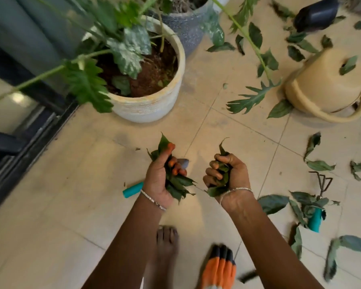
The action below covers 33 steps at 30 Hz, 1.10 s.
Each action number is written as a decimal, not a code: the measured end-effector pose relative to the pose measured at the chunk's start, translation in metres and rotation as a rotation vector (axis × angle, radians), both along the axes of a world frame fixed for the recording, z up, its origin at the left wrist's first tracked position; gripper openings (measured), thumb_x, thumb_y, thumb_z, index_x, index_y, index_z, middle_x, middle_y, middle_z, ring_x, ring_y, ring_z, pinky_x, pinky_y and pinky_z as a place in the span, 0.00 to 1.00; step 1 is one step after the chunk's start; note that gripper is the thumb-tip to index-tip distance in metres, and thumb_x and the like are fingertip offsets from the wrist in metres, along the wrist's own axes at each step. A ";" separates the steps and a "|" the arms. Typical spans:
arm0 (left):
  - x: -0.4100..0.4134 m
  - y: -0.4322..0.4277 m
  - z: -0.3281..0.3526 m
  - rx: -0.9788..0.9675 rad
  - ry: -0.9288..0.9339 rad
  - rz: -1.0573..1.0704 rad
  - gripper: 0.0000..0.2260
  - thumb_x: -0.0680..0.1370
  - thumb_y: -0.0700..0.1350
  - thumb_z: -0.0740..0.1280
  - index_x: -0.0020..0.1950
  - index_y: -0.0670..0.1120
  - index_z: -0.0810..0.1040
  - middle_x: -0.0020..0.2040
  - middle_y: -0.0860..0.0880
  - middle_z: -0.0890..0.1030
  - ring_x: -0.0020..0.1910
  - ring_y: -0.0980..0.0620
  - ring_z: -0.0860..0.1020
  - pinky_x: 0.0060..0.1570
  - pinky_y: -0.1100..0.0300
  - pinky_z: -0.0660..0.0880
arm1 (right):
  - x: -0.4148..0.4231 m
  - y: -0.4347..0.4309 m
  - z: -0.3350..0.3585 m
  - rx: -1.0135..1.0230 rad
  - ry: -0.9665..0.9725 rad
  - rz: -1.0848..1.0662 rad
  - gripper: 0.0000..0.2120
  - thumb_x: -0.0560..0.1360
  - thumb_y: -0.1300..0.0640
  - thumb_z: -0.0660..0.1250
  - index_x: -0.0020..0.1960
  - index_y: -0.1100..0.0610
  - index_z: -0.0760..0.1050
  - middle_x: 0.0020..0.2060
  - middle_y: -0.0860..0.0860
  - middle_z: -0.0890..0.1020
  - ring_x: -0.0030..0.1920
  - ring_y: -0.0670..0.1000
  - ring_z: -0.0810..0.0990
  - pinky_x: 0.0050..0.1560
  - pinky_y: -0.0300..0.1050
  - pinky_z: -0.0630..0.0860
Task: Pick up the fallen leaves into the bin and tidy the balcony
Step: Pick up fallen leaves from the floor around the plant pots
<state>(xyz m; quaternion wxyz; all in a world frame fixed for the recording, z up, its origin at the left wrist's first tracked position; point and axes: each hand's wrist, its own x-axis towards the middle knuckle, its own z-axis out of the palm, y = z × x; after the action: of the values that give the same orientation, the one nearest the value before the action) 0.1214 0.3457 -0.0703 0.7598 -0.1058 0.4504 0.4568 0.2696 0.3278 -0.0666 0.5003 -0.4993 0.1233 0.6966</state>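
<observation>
My left hand (161, 178) grips a bunch of green leaves (178, 184) above the tiled floor. My right hand (229, 174) is curled round another bunch of leaves (222, 170). Both hands hover side by side over the middle of the floor. Several fallen leaves (319, 165) lie scattered over the tiles on the right and at the far right. No bin is clearly in view.
A white potted plant (150, 107) and a grey pot (186, 26) stand ahead. A beige watering can (325, 86) lies at the right. A teal-handled trowel (132, 189) lies under my left hand, another teal-handled tool (315, 220) at the right. An orange glove (219, 268) and my foot (167, 240) are below.
</observation>
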 end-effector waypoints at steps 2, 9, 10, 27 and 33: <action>-0.012 -0.014 0.027 0.004 -0.007 0.023 0.09 0.76 0.48 0.68 0.39 0.47 0.74 0.26 0.52 0.64 0.21 0.57 0.63 0.21 0.65 0.68 | -0.008 -0.012 0.028 -0.003 -0.006 0.038 0.10 0.73 0.59 0.59 0.33 0.55 0.67 0.27 0.49 0.67 0.21 0.46 0.61 0.22 0.37 0.56; -0.065 -0.092 0.173 -0.032 0.014 0.146 0.10 0.70 0.50 0.70 0.36 0.47 0.72 0.24 0.52 0.65 0.19 0.57 0.63 0.18 0.67 0.65 | -0.065 -0.058 0.176 -0.018 -0.048 0.148 0.16 0.71 0.46 0.71 0.33 0.54 0.70 0.26 0.49 0.68 0.20 0.46 0.61 0.21 0.36 0.57; -0.072 -0.106 0.201 -0.041 0.012 0.175 0.11 0.70 0.51 0.69 0.34 0.47 0.71 0.24 0.52 0.64 0.18 0.57 0.63 0.18 0.67 0.65 | -0.074 -0.066 0.204 -0.010 -0.049 0.172 0.17 0.70 0.43 0.71 0.34 0.53 0.70 0.26 0.48 0.68 0.20 0.46 0.62 0.21 0.36 0.57; -0.167 -0.340 0.611 0.127 0.052 0.498 0.12 0.79 0.53 0.64 0.38 0.49 0.71 0.27 0.53 0.65 0.21 0.57 0.63 0.22 0.66 0.64 | -0.128 -0.208 0.610 0.238 0.099 0.490 0.13 0.71 0.53 0.67 0.30 0.55 0.70 0.25 0.49 0.69 0.19 0.46 0.61 0.23 0.37 0.56; -0.202 -0.434 0.665 0.087 0.083 0.732 0.13 0.77 0.53 0.66 0.36 0.48 0.70 0.26 0.53 0.65 0.20 0.56 0.63 0.22 0.67 0.64 | -0.167 -0.272 0.645 0.126 0.074 0.587 0.09 0.74 0.55 0.65 0.37 0.56 0.70 0.28 0.48 0.69 0.20 0.46 0.64 0.22 0.36 0.60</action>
<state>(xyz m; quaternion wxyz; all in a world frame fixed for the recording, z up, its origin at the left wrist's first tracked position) -0.0802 -0.0882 0.5949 0.5310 -0.2088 0.3935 0.7209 0.1022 0.0559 0.5786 0.3027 -0.4558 -0.0517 0.8354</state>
